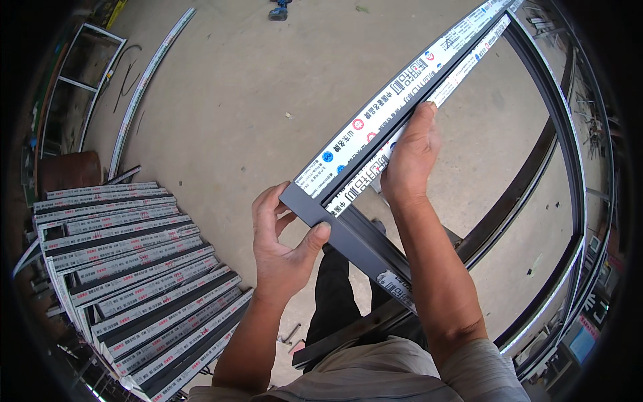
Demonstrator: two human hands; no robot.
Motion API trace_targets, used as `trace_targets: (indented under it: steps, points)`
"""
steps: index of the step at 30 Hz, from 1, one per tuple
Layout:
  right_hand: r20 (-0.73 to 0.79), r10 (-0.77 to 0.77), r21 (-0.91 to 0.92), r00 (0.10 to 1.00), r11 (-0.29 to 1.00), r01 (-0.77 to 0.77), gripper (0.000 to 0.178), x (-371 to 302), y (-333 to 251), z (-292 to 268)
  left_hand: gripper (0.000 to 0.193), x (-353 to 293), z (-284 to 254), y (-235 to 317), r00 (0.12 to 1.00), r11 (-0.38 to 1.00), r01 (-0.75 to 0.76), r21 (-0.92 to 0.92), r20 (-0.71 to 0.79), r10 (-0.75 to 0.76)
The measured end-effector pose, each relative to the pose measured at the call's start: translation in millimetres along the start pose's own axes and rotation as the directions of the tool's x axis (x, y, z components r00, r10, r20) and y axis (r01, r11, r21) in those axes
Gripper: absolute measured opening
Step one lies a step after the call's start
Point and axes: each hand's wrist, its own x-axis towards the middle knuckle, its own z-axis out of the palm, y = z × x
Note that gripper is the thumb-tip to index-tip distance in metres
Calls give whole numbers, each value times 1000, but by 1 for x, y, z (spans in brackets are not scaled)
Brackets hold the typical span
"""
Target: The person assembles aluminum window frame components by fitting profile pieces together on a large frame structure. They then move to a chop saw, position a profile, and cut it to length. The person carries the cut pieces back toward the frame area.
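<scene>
A large dark grey metal window frame (355, 244), partly covered in white printed protective film, lies tilted before me and reaches to the far right. Its near left corner is between the thumb and fingers of my left hand (281, 251); the thumb presses on the bare grey part by the joint. Farther up the film-covered rail, my right hand (412, 157) is wrapped round the inner edge, thumb pointing away from me. The fingers of that hand are mostly hidden beneath the rail. My right forearm crosses over the near side of the frame.
Dark metal beams (492, 224) run under the frame. At left stands a stack of film-wrapped profiles (144, 258). A long thin strip (139, 100) and a rectangular frame (84, 85) lie farther back. A blue tool (278, 11) rests on the far floor.
</scene>
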Motion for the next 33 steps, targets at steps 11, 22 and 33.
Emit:
trace_targets:
  steps: [11,22,33]
  points:
    - [48,123,39,991,991,-125,63,0,-11,-13,93,0,-2,-3,999,999,36,-31,-16,-36]
    - [55,281,-80,958,958,-277,32,-65,-111,-99,89,-1,0,-10,996,998,63,-7,-60,-64]
    - [418,201,-760,886,612,220,44,-171,-200,-236,85,-88,42,67,884,757,-446,478,103,456]
